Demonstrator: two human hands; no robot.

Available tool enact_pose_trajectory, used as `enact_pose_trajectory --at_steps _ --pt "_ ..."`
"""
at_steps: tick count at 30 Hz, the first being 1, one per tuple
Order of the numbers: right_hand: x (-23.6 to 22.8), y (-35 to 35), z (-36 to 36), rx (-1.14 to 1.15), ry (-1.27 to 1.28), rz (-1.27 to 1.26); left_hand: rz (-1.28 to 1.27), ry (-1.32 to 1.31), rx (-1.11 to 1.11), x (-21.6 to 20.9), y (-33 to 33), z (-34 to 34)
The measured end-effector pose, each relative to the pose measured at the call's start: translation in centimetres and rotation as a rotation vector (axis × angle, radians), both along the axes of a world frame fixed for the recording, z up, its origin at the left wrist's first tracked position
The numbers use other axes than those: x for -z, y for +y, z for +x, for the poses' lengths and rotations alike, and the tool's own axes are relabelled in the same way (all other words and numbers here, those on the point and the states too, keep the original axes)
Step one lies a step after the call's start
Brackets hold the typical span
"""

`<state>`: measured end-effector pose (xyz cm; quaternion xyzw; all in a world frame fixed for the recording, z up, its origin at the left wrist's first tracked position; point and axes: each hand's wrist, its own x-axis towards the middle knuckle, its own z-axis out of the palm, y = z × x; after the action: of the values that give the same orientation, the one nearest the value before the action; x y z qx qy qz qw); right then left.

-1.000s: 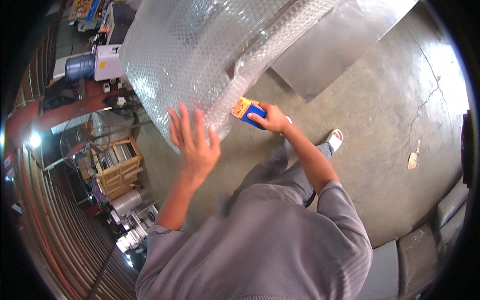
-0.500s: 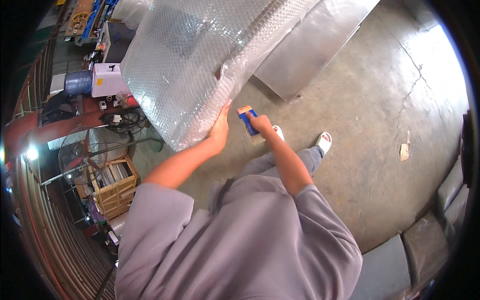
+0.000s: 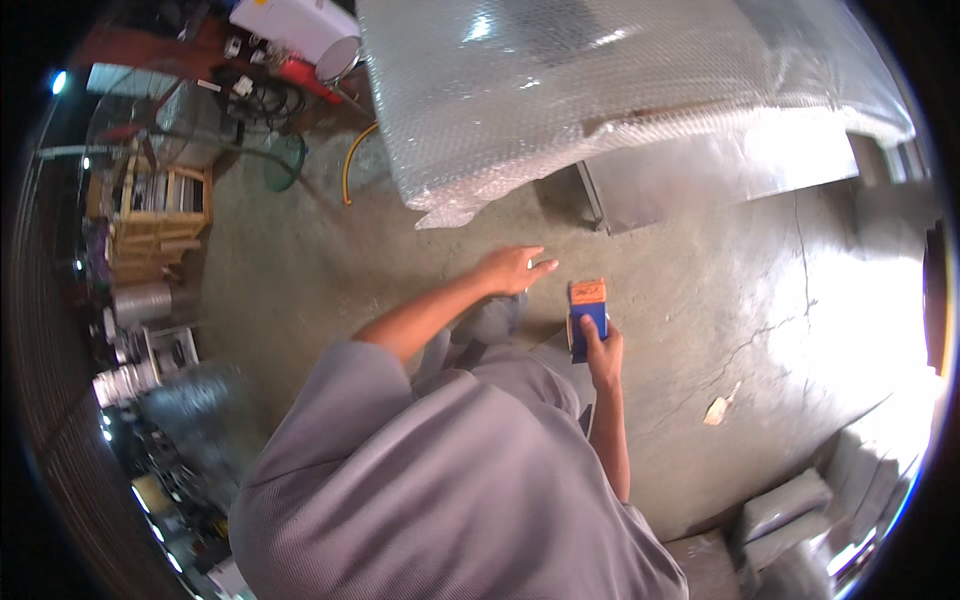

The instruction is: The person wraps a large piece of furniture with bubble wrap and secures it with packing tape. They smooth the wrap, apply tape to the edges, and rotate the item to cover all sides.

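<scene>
Leftmost, a cluttered wooden crate of shelves (image 3: 160,215) and a coil of green and yellow hose (image 3: 320,165) sit on the grey concrete floor (image 3: 300,270), well apart from the hands. Next comes the person's left hand (image 3: 512,270), stretched out flat with its fingers spread and loose, gripping nothing; it hangs in the air near the sagging lower edge of the big bubble-wrapped bundle (image 3: 600,90) but is not touching it. Because nothing steadies that loose flap of wrap, it could droop further or snag on the grey metal panel (image 3: 710,175) just beside it. Further right, the right hand (image 3: 600,350) is clenched around a small blue and orange hand tool (image 3: 587,310), probably a cutter or tape dispenser, though I cannot tell which. The tool is held upright in front of the grey-sleeved body, apart from the bundle. If it carries a blade, a swing toward the open left hand could nick the fingers. A cracked patch of floor and a scrap of paper (image 3: 718,408) lie rightmost, a possible slip underfoot.
</scene>
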<state>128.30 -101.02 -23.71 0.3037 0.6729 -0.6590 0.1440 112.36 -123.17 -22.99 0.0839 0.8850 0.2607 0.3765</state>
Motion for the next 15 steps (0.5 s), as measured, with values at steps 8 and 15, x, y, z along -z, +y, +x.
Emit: enact_pose_trajectory --at_steps 8,15 --pt "-9.2 -3.8 -4.2 -0.687 0.327 0.208 0.919 -0.412 -0.777 -9.3 -6.1 7.7" --pt "-10.9 -10.5 -4.2 -0.68 0.079 0.328 1.136 -0.529 -0.797 -8.2 -12.5 6.7"
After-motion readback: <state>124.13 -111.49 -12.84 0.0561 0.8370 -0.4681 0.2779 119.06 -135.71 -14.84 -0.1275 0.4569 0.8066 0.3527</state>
